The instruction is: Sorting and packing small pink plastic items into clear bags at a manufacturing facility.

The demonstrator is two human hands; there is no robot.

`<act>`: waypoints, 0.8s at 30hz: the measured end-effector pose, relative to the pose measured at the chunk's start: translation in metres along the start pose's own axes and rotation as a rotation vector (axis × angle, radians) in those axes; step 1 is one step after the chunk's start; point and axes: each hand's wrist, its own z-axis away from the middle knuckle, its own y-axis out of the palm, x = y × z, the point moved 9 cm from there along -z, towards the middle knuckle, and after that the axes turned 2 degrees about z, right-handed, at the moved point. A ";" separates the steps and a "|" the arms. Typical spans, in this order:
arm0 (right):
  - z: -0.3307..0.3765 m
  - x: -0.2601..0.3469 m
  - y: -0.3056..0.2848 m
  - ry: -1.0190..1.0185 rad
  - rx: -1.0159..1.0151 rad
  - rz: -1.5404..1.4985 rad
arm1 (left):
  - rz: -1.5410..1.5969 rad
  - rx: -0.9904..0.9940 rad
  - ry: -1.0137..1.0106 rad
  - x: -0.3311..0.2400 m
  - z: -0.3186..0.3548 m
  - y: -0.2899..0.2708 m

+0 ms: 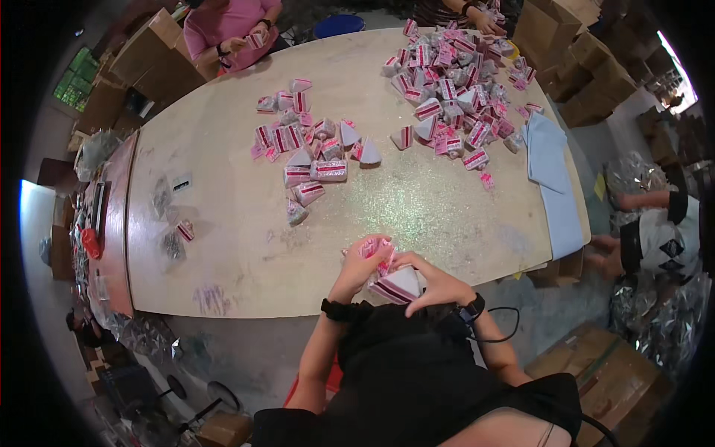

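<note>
Close to my body at the table's near edge, a cake-slice-shaped piece with a white top and dark red and pink layered side is in my hands. My right hand curves round its right side, thumb at the near end and fingers at the far end. My left hand is closed on a pink-and-white printed piece just beyond the slice; whether this is a card or a wrapper I cannot tell. Ahead lies a loose group of similar wrapped cake slices, some with pink tags.
A big heap of slices covers the table's far right. Light blue cloth lies along the right edge. Clear bags and a single slice lie at left. Two people handle slices across the table; another person sits at right. Cartons stand around.
</note>
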 end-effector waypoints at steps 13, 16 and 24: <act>-0.039 -0.025 -0.012 0.258 -0.356 -0.252 | -0.127 0.041 0.189 -0.023 0.025 0.002; -0.060 -0.029 -0.008 0.183 -0.182 0.009 | -0.073 0.104 0.229 -0.018 0.023 0.000; -0.190 -0.130 -0.093 0.171 -0.362 0.490 | -0.035 -0.236 0.128 0.000 0.009 -0.066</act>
